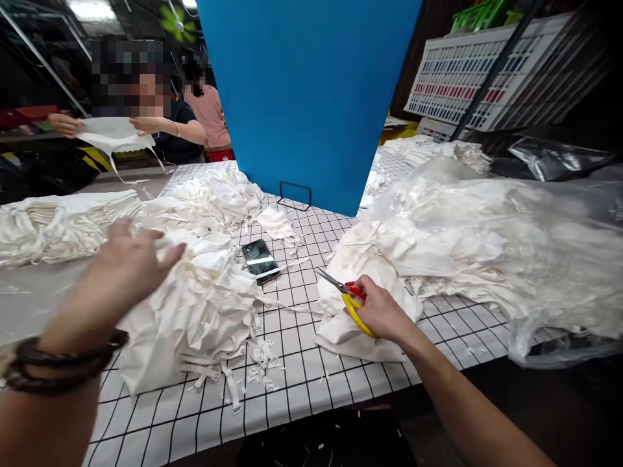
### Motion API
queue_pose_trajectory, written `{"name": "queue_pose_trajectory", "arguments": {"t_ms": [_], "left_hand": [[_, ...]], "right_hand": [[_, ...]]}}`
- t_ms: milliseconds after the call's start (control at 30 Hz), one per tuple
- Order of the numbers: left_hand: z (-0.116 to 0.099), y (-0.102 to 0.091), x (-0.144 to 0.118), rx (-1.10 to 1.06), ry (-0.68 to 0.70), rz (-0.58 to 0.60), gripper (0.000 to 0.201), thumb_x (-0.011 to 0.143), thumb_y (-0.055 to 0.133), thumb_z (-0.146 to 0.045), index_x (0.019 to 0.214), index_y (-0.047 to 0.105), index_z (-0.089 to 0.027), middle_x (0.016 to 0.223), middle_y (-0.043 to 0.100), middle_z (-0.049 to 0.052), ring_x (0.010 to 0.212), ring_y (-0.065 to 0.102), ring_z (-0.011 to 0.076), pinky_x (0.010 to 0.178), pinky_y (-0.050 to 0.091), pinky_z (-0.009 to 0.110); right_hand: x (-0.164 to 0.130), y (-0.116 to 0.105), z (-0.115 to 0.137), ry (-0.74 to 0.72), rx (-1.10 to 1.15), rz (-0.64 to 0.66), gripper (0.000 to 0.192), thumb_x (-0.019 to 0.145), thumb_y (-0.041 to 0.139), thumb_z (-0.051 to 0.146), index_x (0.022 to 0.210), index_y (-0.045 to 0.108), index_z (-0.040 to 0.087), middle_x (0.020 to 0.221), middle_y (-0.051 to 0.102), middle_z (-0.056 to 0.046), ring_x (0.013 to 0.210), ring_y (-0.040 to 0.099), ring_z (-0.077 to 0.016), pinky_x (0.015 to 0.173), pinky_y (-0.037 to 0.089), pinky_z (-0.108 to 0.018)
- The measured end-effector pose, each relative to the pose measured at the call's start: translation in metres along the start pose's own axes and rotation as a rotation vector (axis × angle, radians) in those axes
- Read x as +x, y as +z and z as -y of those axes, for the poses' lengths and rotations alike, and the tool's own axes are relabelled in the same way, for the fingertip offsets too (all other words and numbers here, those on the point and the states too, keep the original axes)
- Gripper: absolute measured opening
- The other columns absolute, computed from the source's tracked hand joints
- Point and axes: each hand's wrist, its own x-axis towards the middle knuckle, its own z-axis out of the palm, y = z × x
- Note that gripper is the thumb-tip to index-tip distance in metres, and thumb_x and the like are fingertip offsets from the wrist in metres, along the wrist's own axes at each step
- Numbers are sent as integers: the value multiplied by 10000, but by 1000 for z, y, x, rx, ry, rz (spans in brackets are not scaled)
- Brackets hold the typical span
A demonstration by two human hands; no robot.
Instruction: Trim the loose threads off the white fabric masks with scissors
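Observation:
My left hand (131,266), a little blurred, hovers over the left side of the table with its fingers spread and nothing in them. Below and beside it lies a heap of white strapped garments (204,305). In my right hand (377,308) is a pair of scissors (355,301) with one red and one yellow handle loop. Their blades point left and look nearly closed. Under the scissors a white garment (360,337) lies at the edge of the right-hand pile. A thin white strap (292,307) stretches across the cloth between the two piles.
A dark phone (260,261) lies mid-table on the checked tablecloth (311,383). Behind it stands a tall blue board (311,97) with a wire stand (294,196). Clear plastic bagging (545,259) covers garments at right. Across the table, a person holds up a white garment (114,134).

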Motion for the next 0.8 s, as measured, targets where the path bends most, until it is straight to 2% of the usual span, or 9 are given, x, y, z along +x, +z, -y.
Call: {"name": "queue_pose_trajectory", "arguments": {"t_ms": [67,133,200,300,433,600,700,733,800], "left_hand": [[-14,29,-42,16,221,295,442,838,624,-491,1033,657,-96,1182,572,102,937,620,258,897,455,538],[-31,63,-89,-200,387,630,311,913,551,-391,1082,647,-149,1115,614,101,855,626,206,808,518,398],[-49,97,-128,-386,417,915,274,918,544,-348,1110,638,-176,1028,648,85,790,628,184,746,525,343],[-71,134,-158,-567,443,1050,219,874,602,-291,1051,666,-177,1003,641,85,811,618,185,745,517,330],[-85,145,-157,-709,505,1147,328,784,716,-284,1097,660,-204,1064,627,86,934,587,206,837,486,346],[-89,127,-140,-698,338,1642,273,799,691,-360,1009,683,-185,754,655,7,623,579,133,571,446,218],[-89,119,-139,-590,293,1700,267,838,630,-416,815,710,-163,590,597,-10,499,532,118,483,404,208],[-89,117,-141,-554,305,1653,297,854,606,-423,762,708,-159,566,593,-4,481,527,122,468,397,214],[-88,110,-149,-486,426,1408,300,872,588,-375,696,705,-163,562,618,21,506,552,148,494,417,242]], "right_hand": [[-2,0,-5,-7,30,20,230,718,653,186,882,497,225,999,678,-50,869,632,-210,690,451,-290],[-4,2,-8,-10,51,33,231,707,631,144,878,497,222,998,673,-47,896,630,-207,711,455,-287],[-9,3,-9,-23,76,28,205,732,598,139,883,488,224,970,669,-31,884,632,-190,710,460,-277],[-20,0,-8,-127,149,13,174,784,581,184,922,484,228,887,653,1,796,619,-163,672,454,-259],[-36,-8,-6,-272,159,39,164,793,600,201,915,493,221,780,594,34,685,550,-132,617,416,-241],[-43,-13,-6,-290,234,125,223,751,620,162,912,481,227,770,556,51,639,495,-108,556,383,-213],[-43,-12,-9,-272,277,160,232,747,616,142,914,480,229,813,576,40,677,518,-112,582,410,-214],[-43,-12,-9,-264,280,166,223,752,615,142,911,484,228,817,583,37,689,529,-116,596,423,-219],[-44,-10,-9,-250,276,134,200,761,606,142,905,496,227,810,593,31,702,549,-125,615,446,-231]]}}
